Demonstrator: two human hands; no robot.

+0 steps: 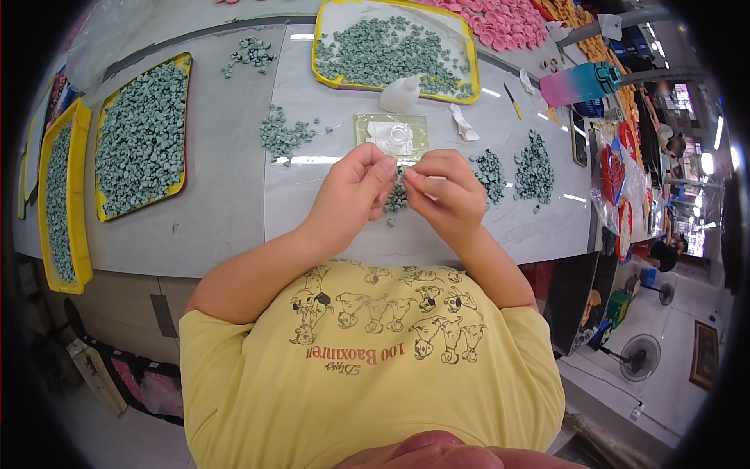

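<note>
Over the near part of the table, my left hand (351, 190) and my right hand (449, 195) come together, each with thumb and fingertips pinched. Whatever lies between the fingertips is too small and covered to make out. Small grey-green pieces (397, 199) lie on the table below and between the hands. Just beyond my fingertips is a flat pale-green pad (420, 129) with white tissue and a clear round dish (400, 139) on it. A white squeeze bottle (399, 94) stands behind the pad. To the right are two heaps of similar pieces (489, 178), (534, 170).
A yellow-rimmed tray (316, 59) of green pieces sits at the back; more yellow trays (186, 125), (76, 195) stand left. Loose piles (285, 134), (248, 55) lie between. A crumpled tissue (463, 123), a yellow-handled knife (513, 102) and a pink-and-blue bottle (578, 84) are right.
</note>
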